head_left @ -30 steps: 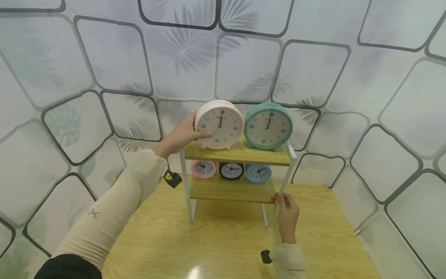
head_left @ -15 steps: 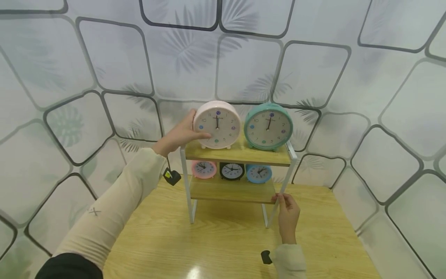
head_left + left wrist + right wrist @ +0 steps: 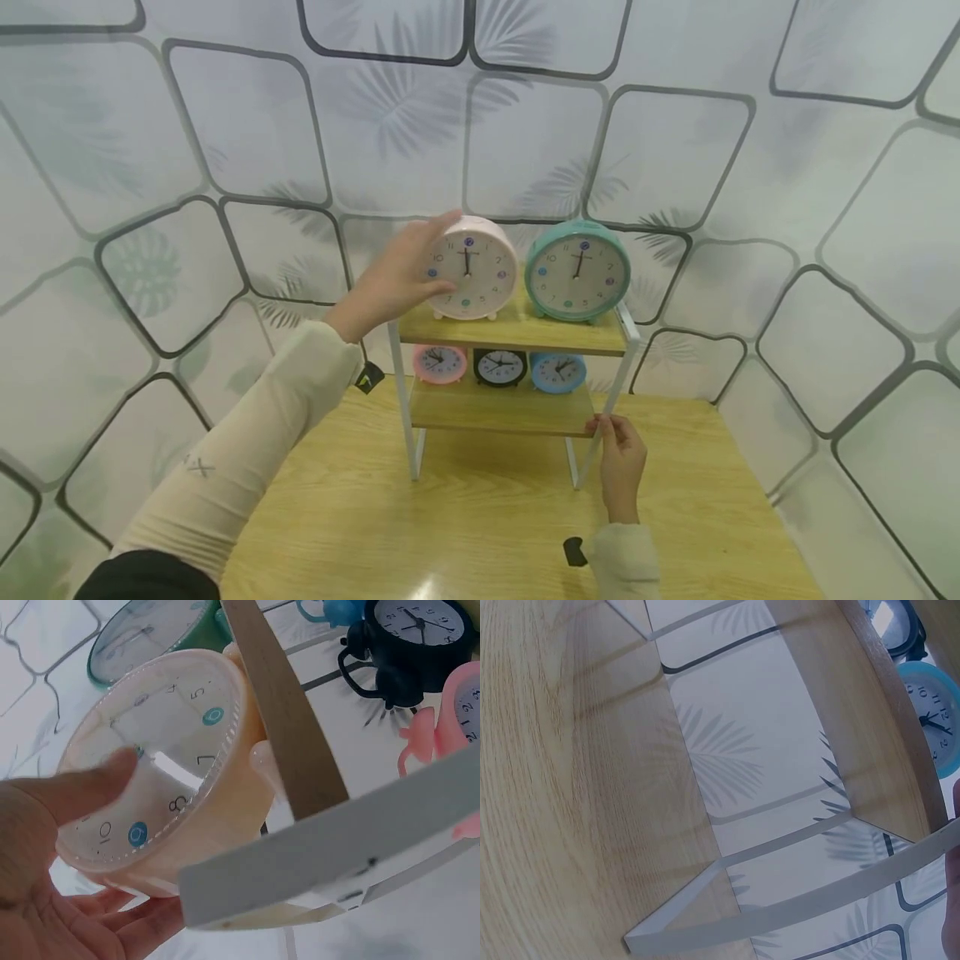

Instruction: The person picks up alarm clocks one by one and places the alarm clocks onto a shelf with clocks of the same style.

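Note:
A pale pink alarm clock (image 3: 480, 271) stands upright at the left of the rack's top shelf. My left hand (image 3: 405, 271) is at its left side, the thumb over the clock face and the fingers behind the rim; the left wrist view shows the thumb (image 3: 97, 784) across the dial. Beside it on the right, a little apart, is a teal alarm clock (image 3: 577, 275). My right hand (image 3: 622, 462) pinches the white metal leg of the two-tier shelf rack (image 3: 510, 333) near the lower board. Only the edge of that hand shows in the right wrist view.
On the lower shelf stand a small pink clock (image 3: 439, 364), a black clock (image 3: 499, 367) and a blue clock (image 3: 558, 372) in a row. The rack rests on a wood-grain table (image 3: 480, 533) against a patterned wall covering (image 3: 540, 142).
The pale pink clock has turned slightly and shifted a little left, its twelve now near the top. My left fingers have risen along its upper left rim. The right hand keeps its place.

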### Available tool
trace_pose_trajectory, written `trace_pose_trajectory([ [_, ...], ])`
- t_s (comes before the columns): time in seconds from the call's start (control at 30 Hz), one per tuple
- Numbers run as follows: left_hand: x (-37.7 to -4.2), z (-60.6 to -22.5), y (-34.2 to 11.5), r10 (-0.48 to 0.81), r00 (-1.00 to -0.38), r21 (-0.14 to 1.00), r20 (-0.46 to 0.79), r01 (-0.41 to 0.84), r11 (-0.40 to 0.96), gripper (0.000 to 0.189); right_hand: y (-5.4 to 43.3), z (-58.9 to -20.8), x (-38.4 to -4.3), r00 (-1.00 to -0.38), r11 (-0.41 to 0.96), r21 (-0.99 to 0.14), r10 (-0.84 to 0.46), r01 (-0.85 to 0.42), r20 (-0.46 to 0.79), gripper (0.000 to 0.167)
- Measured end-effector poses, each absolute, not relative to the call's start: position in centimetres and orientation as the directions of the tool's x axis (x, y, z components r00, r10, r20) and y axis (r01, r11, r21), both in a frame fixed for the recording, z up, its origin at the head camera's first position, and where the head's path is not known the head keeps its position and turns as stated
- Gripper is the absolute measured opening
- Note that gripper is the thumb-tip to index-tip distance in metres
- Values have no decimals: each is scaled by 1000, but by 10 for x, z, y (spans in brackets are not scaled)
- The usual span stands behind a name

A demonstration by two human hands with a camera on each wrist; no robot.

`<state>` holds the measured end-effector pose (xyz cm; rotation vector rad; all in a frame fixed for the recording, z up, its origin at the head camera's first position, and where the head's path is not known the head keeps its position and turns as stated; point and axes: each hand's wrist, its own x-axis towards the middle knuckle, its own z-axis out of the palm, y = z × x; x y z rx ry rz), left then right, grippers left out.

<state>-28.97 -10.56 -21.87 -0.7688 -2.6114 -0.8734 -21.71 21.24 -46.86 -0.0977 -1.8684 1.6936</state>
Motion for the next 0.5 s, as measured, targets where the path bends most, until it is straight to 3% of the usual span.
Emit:
trace_pose_trajectory([
  [0.1,-286,-216,-102,389,-822,410,416,551,727,91,213,-468,-218,-809,179,-921,442,-345,389,28],
  [0.5,-292,-221,-103,377,-809,407,452,563,719,86,211,-466,-216,-803,174,-917,444,-359,399,27],
])
